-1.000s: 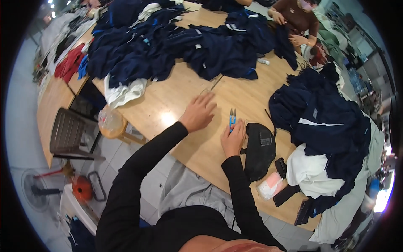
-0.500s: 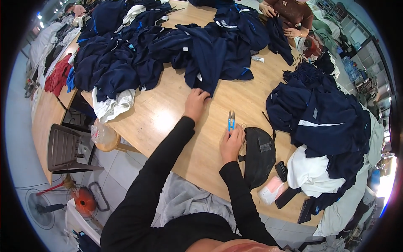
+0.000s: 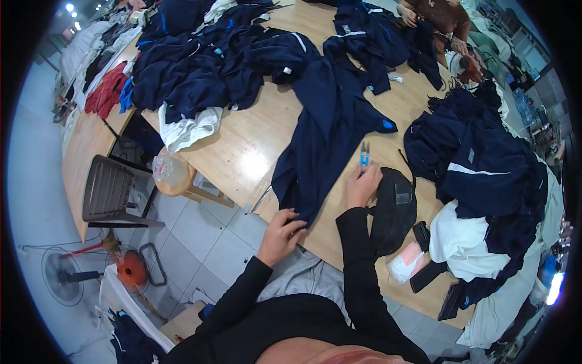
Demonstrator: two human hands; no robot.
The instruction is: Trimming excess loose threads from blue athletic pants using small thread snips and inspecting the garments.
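Observation:
A navy garment [image 3: 321, 127] stretches from the pile across the wooden table to its near edge. My left hand [image 3: 280, 236] has its fingers closed on the garment's near end, close to the table edge. My right hand [image 3: 362, 187] rests on the table, wrapped round blue-handled thread snips [image 3: 365, 159] whose metal blades point away from me. Beside the right hand lies a black zip pouch [image 3: 393, 212]. A round blue mark shows on the garment's right-hand corner.
Navy garments [image 3: 200, 73] are heaped at the far left, and another navy pile [image 3: 485, 158] lies on the right. White cloth [image 3: 464, 239], a pink-and-white packet [image 3: 406, 262] and a phone [image 3: 428, 276] sit near the right edge. Across the table, a person in brown [image 3: 445, 24] handles navy cloth.
My left hand has pulled the navy garment toward me, drawing it out of the far pile to the near table edge. My right hand still holds the snips beside the pouch. The view has shifted.

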